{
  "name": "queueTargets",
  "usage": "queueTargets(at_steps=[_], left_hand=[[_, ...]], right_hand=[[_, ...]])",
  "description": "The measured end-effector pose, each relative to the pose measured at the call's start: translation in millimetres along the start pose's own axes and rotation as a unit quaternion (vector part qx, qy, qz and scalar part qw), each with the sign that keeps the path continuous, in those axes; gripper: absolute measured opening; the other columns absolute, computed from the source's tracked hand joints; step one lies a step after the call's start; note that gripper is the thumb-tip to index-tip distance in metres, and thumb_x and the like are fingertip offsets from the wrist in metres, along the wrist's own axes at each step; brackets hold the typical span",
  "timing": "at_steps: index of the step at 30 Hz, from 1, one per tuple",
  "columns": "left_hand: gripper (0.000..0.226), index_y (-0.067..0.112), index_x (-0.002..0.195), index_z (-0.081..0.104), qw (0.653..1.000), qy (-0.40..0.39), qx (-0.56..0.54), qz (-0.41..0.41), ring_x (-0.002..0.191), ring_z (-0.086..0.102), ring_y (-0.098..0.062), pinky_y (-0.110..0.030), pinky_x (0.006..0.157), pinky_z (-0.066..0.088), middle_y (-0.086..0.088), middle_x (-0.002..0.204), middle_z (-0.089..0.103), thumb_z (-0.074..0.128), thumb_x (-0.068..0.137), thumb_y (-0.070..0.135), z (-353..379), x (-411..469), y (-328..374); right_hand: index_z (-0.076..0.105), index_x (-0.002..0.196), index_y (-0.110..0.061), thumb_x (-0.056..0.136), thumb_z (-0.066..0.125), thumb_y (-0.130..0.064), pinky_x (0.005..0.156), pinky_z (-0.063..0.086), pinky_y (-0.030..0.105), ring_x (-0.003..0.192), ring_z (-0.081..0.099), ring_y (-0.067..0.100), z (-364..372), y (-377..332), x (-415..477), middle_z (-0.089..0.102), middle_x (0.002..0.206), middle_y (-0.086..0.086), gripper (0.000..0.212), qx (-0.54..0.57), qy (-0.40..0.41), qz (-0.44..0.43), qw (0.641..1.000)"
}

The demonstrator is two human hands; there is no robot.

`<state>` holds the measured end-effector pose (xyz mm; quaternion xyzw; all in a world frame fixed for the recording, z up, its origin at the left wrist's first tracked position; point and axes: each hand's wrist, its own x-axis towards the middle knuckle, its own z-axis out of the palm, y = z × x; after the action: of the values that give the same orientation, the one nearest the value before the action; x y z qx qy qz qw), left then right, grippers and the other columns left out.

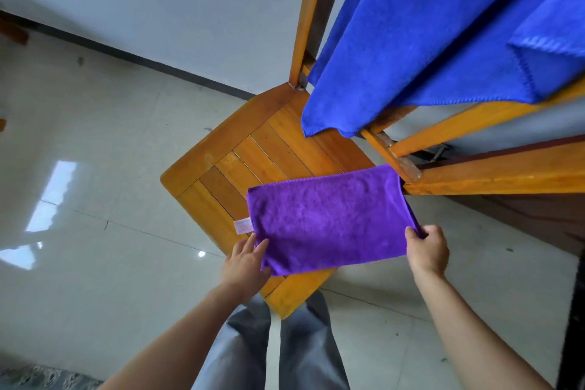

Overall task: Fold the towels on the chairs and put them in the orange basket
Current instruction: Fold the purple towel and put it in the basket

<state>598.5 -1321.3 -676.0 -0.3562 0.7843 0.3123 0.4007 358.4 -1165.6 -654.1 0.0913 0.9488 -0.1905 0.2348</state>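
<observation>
Currently, right grip (425, 250) pinches purple towel (329, 222) corner; left grip (245, 263), fingers straight, touches opposite edge, chair (221, 168) beneath.

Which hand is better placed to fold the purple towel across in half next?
Right, probably. The right hand pinches the purple towel at its near right corner and could carry it across; the left hand only rests straight fingers at the left edge.

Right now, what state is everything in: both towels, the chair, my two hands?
chair: upright, partly covered.
purple towel: folded, flat on the chair, right end overhanging.
blue towel: unfolded, draped over the chair's back.
left hand: fingers straight at purple towel's near left corner, thumb hidden.
right hand: pinches purple towel's near right corner.
</observation>
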Motion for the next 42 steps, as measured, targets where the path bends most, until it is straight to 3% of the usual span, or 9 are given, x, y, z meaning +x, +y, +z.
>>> queueTargets(at_steps=[7,10,14,17,20,28,31,37,42], left_hand=[[0.053,0.022,0.143,0.032,0.988,-0.041,-0.144,-0.041,0.130,0.040,-0.025,-0.035,0.104,0.037,-0.005,0.144,0.040,0.048,0.094,0.029,7,-4,-12],[0.043,0.014,0.133,0.048,0.913,-0.032,-0.400,-0.075,0.104,0.055,-0.020,-0.028,0.091,0.044,-0.005,0.129,0.054,0.054,0.090,0.008,16,-9,-10],[0.032,0.008,0.118,0.052,0.826,0.010,-0.545,-0.145,0.093,0.053,-0.020,-0.035,0.083,0.045,-0.008,0.112,0.056,0.058,0.087,0.000,32,-15,3],[0.026,0.007,0.112,0.053,0.819,0.008,-0.546,-0.175,0.086,0.057,-0.023,-0.035,0.080,0.048,-0.019,0.114,0.060,0.058,0.087,0.001,43,-14,9],[0.030,-0.002,0.121,0.055,0.830,0.020,-0.522,-0.194,0.112,0.054,-0.033,-0.037,0.096,0.043,-0.021,0.124,0.056,0.051,0.092,0.003,47,-15,11],[0.032,0.010,0.123,0.058,0.936,0.111,-0.325,-0.076,0.124,0.042,-0.026,-0.038,0.106,0.036,-0.009,0.134,0.047,0.053,0.091,0.013,28,-5,8],[0.033,0.007,0.124,0.057,0.919,0.119,-0.371,-0.062,0.125,0.043,-0.026,-0.039,0.107,0.035,-0.011,0.134,0.047,0.051,0.092,0.010,9,7,4],[0.034,0.009,0.125,0.055,0.809,0.043,-0.574,-0.121,0.104,0.052,-0.023,-0.036,0.087,0.041,-0.007,0.119,0.058,0.039,0.099,0.025,-17,8,-21],[0.036,0.015,0.119,0.054,0.775,0.021,-0.623,-0.109,0.091,0.057,-0.021,-0.031,0.072,0.045,-0.007,0.111,0.062,0.036,0.098,0.039,-24,8,-30]], right_hand=[[0.056,0.098,0.004,0.086,0.057,-0.010,0.080,0.042,0.036,0.098,0.058,0.038,5,-1,-7,0.063,0.103,0.024,0.018,0.050,-0.013,-0.004,0.999],[0.056,0.098,0.004,0.086,0.057,-0.009,0.078,0.042,0.036,0.097,0.058,0.038,6,2,-8,0.063,0.103,0.024,0.017,0.057,-0.018,-0.007,0.998],[0.056,0.099,0.004,0.087,0.056,-0.009,0.077,0.039,0.033,0.097,0.057,0.037,7,5,-8,0.062,0.103,0.023,0.017,0.065,-0.027,-0.014,0.997],[0.055,0.096,0.001,0.088,0.055,-0.010,0.078,0.041,0.035,0.098,0.057,0.038,6,7,-3,0.062,0.104,0.024,0.013,0.066,-0.018,-0.015,0.998],[0.055,0.099,0.003,0.088,0.055,-0.009,0.082,0.043,0.040,0.098,0.057,0.039,3,12,4,0.062,0.104,0.026,0.017,0.078,0.002,0.001,0.997],[0.050,0.083,-0.011,0.083,0.062,-0.005,0.065,0.033,0.022,0.073,0.052,0.015,10,-8,-61,0.053,0.073,-0.001,0.014,0.140,-0.096,-0.149,0.974],[0.049,0.079,-0.015,0.081,0.065,-0.005,0.057,0.035,0.009,0.065,0.051,-0.005,33,-10,-103,0.049,0.068,-0.013,0.019,0.116,-0.193,-0.228,0.947],[0.048,0.086,-0.017,0.085,0.060,-0.008,0.057,0.037,0.009,0.078,0.053,0.015,91,-2,-134,0.058,0.087,-0.002,0.015,0.085,-0.308,-0.171,0.932],[0.047,0.087,-0.018,0.086,0.058,-0.007,0.061,0.039,0.018,0.079,0.054,0.017,108,1,-139,0.060,0.089,0.002,0.016,0.043,-0.333,-0.195,0.921]])
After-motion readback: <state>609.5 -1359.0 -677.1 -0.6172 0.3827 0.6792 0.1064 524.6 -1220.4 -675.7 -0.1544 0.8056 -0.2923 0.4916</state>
